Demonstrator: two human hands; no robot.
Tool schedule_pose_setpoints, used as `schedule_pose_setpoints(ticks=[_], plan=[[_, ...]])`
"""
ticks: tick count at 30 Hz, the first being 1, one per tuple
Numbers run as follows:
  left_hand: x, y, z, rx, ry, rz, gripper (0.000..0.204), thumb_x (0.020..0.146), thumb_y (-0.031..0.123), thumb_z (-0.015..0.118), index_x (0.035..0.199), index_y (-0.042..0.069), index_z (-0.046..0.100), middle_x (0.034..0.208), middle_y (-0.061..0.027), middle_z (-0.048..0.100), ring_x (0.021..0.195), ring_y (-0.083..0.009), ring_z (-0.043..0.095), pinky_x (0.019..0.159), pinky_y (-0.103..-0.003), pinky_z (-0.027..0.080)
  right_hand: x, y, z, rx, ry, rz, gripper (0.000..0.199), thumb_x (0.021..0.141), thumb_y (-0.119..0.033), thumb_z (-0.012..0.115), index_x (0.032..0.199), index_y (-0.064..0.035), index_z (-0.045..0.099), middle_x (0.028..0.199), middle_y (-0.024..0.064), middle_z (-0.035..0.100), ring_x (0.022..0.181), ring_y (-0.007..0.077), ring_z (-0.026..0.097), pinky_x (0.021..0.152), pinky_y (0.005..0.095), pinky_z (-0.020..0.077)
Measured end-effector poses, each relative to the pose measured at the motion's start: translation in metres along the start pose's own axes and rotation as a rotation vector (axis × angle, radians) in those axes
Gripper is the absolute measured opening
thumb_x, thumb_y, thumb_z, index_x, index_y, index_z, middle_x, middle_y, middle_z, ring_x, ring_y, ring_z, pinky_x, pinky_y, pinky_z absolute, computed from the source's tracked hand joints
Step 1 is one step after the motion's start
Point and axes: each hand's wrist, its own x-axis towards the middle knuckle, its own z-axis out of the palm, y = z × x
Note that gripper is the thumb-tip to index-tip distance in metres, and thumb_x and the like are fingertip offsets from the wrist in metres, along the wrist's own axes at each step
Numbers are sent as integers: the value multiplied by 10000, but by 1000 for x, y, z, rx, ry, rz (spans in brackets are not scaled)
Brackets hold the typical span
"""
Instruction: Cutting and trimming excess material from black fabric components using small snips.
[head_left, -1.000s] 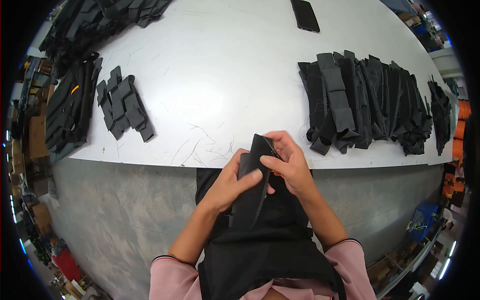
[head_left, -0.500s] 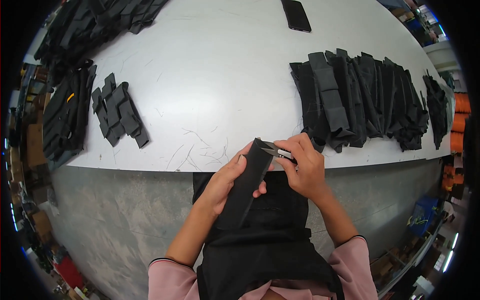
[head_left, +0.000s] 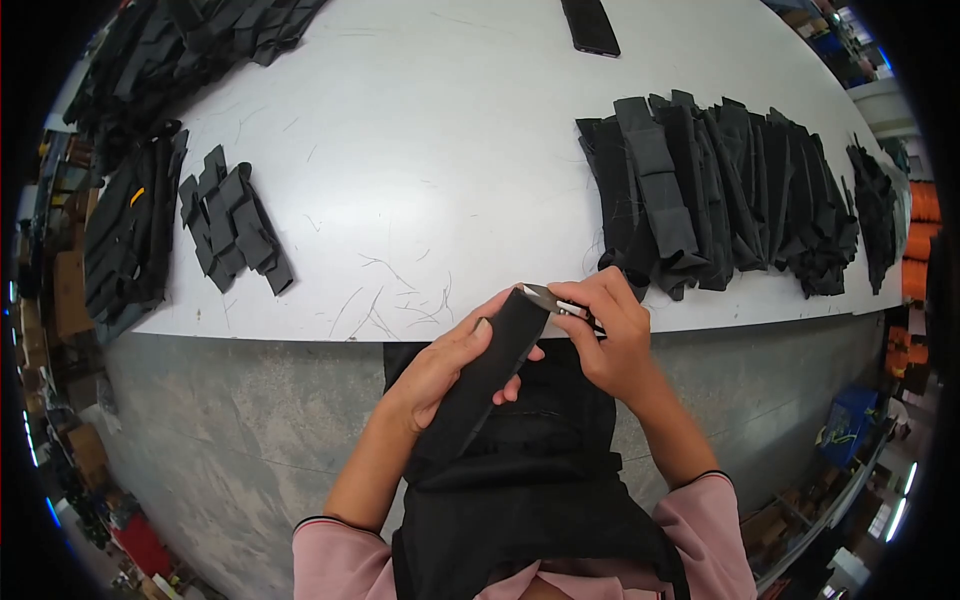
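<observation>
I am seeing a black cloth strip [head_left: 492, 360] slanting above the black apron [head_left: 540, 520], its long axis running from near left to far right, its far end pointing toward the white table [head_left: 400, 180]. Its near end is blending into the apron, so I am not making out where it stops. The left hand [head_left: 445, 365] is grasping the strip, its thumb lying along the left edge, its other fingers passing underneath and showing tips beyond the right edge. The right hand [head_left: 615, 335] is gripping small scissors [head_left: 541, 293] at the strip's far corner, its fingers partly hiding the handle. Farther right, dark strips [head_left: 690, 200] are lying piled.
</observation>
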Motion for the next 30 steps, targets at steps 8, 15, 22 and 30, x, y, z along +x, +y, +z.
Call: schedule_pose_setpoints(ticks=[8,15,22,30], plan=[[-2,2,0,27,5,-11,630,942,388,462,1442,93,217,1060,-184,576,683,-190,584,591,-265,488,2,-3,0,54,-23,69,208,736,-3,650,941,-33,635,747,59,490,566,163,521,487,263,406],[-2,7,2,269,123,-4,536,956,311,449,1417,93,284,1088,-135,567,748,-142,558,656,-246,464,-2,3,1,627,-138,455,197,798,-4,602,992,32,601,816,25,517,657,60,472,558,174,377],[-2,7,6,876,259,222,383,933,249,493,1282,90,485,1114,-71,469,938,-145,469,867,-260,386,-10,7,2,936,-163,728,202,812,-3,583,1013,20,573,782,-2,525,563,24,425,501,158,338],[-1,1,17,1493,579,625,351,807,167,648,1150,161,576,1111,-155,454,962,-315,508,801,-367,438,-16,3,16,561,-34,475,177,811,-22,623,985,-12,591,786,-12,478,666,32,493,515,163,396]])
